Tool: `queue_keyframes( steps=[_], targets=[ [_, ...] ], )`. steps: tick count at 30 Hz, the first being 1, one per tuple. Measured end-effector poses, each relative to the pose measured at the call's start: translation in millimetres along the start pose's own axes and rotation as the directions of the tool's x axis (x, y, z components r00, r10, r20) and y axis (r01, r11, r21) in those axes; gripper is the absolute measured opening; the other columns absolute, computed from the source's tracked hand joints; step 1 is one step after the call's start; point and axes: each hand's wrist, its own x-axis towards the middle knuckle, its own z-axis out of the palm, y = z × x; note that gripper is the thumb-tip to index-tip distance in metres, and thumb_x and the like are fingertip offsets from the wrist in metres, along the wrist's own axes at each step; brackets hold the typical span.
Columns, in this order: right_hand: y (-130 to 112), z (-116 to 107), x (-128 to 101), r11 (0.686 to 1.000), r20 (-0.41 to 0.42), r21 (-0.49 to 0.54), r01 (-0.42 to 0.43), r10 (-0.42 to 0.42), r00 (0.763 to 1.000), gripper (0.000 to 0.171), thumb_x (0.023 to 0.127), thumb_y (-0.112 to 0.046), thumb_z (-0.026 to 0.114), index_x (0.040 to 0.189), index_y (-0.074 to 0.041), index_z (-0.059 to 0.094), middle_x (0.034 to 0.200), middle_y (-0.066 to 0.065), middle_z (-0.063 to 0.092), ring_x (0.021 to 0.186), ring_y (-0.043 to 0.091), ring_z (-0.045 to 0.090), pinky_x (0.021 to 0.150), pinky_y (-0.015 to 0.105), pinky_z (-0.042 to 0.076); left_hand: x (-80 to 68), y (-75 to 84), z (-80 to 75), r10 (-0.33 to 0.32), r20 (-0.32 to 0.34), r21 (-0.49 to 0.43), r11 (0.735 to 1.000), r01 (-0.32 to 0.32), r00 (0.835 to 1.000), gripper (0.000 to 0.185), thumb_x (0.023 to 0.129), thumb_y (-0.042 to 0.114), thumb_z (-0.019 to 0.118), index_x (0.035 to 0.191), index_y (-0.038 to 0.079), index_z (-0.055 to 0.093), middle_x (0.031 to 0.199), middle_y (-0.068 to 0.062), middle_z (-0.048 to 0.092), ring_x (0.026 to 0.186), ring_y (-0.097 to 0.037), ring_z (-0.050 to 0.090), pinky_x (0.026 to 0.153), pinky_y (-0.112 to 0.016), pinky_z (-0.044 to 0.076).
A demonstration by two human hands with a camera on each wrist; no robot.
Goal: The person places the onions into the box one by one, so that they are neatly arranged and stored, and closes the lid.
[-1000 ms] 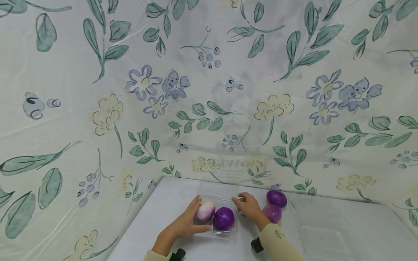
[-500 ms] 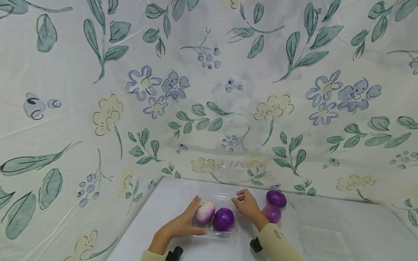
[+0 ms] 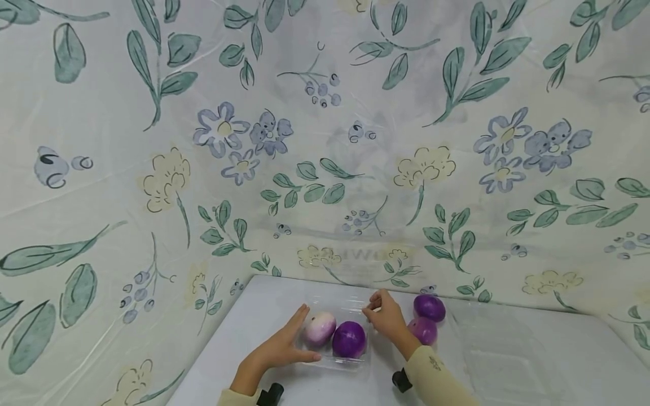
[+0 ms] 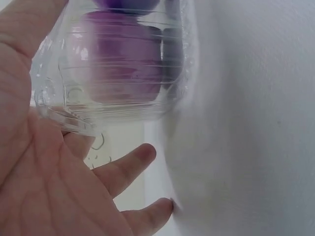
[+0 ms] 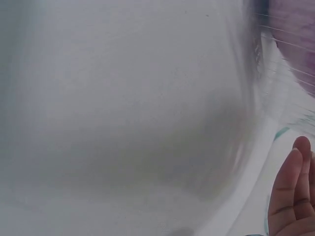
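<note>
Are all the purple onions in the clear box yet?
Two of four are in: a pale onion and a dark purple onion sit in the clear box. The left hand steadies its side; the right hand pinches the lid edge. Two purple onions wait outside.

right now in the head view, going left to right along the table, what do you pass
left hand → pale onion → dark purple onion in the clear tray → right hand → two purple onions → clear empty container
</note>
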Motion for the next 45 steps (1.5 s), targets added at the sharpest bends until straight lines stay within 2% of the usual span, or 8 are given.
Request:
queue_keyframes(
  steps=[6, 16, 23, 26, 30, 34, 40, 45],
  targets=[
    [2.3, -3.4, -2.2, 0.999, 0.031, -0.017, 0.04, -0.04, 0.999, 0.017, 0.087, -0.001, 0.069, 0.088, -0.006, 0.052, 0.093, 0.011, 0.069, 0.065, 0.013, 0.064, 0.054, 0.025, 0.052, 2.4, -2.7, 0.4, -0.014, -0.014, 0.023, 1.0, 0.015, 1.0, 0.118, 0.076, 0.043, 0.084, 0.157, -0.003, 0.01, 0.164, -0.026, 0.005, 0.15, -0.046, 0.009, 0.118, -0.062, 0.016],
    [2.9, -5.5, -8.4, 0.998, 0.036, -0.005, 0.067, -0.067, 0.997, 0.017, 0.086, 0.005, 0.064, 0.091, -0.007, 0.052, 0.093, 0.012, 0.07, 0.066, 0.014, 0.064, 0.052, 0.026, 0.051, 0.0, 4.7, 5.2, -0.011, -0.097, 0.077, 0.997, 0.018, 0.995, 0.121, 0.071, 0.042, 0.087, 0.154, -0.008, 0.014, 0.161, -0.03, 0.013, 0.149, -0.047, 0.016, 0.118, -0.06, 0.019],
    [4.2, -4.8, -8.4, 0.999, 0.018, -0.01, 0.044, -0.044, 0.999, 0.017, 0.088, 0.004, 0.063, 0.091, -0.008, 0.051, 0.092, 0.013, 0.069, 0.065, 0.014, 0.063, 0.052, 0.024, 0.051, 0.9, 5.3, 4.7, -0.033, -0.192, 0.128, 0.99, 0.059, 0.981, 0.123, 0.066, 0.045, 0.09, 0.151, -0.013, 0.021, 0.157, -0.033, 0.025, 0.144, -0.049, 0.029, 0.116, -0.059, 0.027],
    [3.8, -4.5, -8.5, 0.999, 0.025, -0.001, 0.032, -0.032, 0.999, 0.016, 0.089, 0.003, 0.063, 0.091, -0.007, 0.051, 0.092, 0.013, 0.068, 0.066, 0.014, 0.063, 0.052, 0.025, 0.053, 0.6, 4.9, 3.6, -0.042, -0.187, 0.08, 0.995, 0.058, 0.982, 0.123, 0.067, 0.04, 0.09, 0.153, -0.009, 0.018, 0.153, -0.032, 0.034, 0.138, -0.049, 0.039, 0.112, -0.06, 0.033],
    [2.8, -4.6, -9.7, 1.0, 0.03, 0.02, 0.02, -0.021, 0.999, 0.015, 0.09, 0.003, 0.063, 0.091, -0.006, 0.051, 0.093, 0.013, 0.069, 0.066, 0.014, 0.064, 0.053, 0.028, 0.055, 1.0, 5.9, 2.9, -0.066, -0.189, 0.019, 0.997, 0.07, 0.98, 0.131, 0.067, 0.035, 0.092, 0.157, 0.001, 0.004, 0.143, -0.034, 0.048, 0.124, -0.046, 0.056, 0.103, -0.064, 0.041],
    [2.9, -6.6, -12.1, 0.999, 0.02, 0.036, 0.037, -0.038, 0.999, 0.015, 0.089, 0.004, 0.062, 0.091, -0.005, 0.051, 0.093, 0.015, 0.069, 0.066, 0.016, 0.066, 0.054, 0.028, 0.055, 2.6, 5.6, 2.7, -0.073, -0.204, -0.039, 0.997, 0.066, 0.976, 0.135, 0.066, 0.03, 0.093, 0.159, 0.013, -0.003, 0.137, -0.037, 0.051, 0.116, -0.046, 0.062, 0.099, -0.066, 0.043],
    [3.6, -7.3, -11.6, 0.998, -0.026, 0.038, 0.054, -0.054, 0.998, 0.016, 0.085, 0.008, 0.062, 0.088, -0.005, 0.052, 0.094, 0.017, 0.068, 0.064, 0.015, 0.067, 0.054, 0.025, 0.056, 3.1, 1.0, 1.4, -0.008, -0.195, -0.047, 0.999, -0.002, 0.981, 0.112, 0.07, 0.026, 0.091, 0.153, 0.009, 0.018, 0.137, -0.04, 0.048, 0.111, -0.048, 0.064, 0.094, -0.063, 0.049],
    [3.0, -7.2, -13.3, 0.997, -0.024, 0.067, 0.044, -0.043, 0.999, 0.015, 0.082, 0.009, 0.064, 0.088, -0.002, 0.056, 0.1, 0.02, 0.068, 0.063, 0.012, 0.065, 0.055, 0.026, 0.057, 3.5, -0.4, 1.9, -0.023, -0.205, 0.011, 1.0, 0.025, 0.978, 0.099, 0.07, 0.032, 0.09, 0.145, 0.004, 0.031, 0.131, -0.033, 0.057, 0.11, -0.042, 0.064, 0.089, -0.056, 0.053]
  ],
)
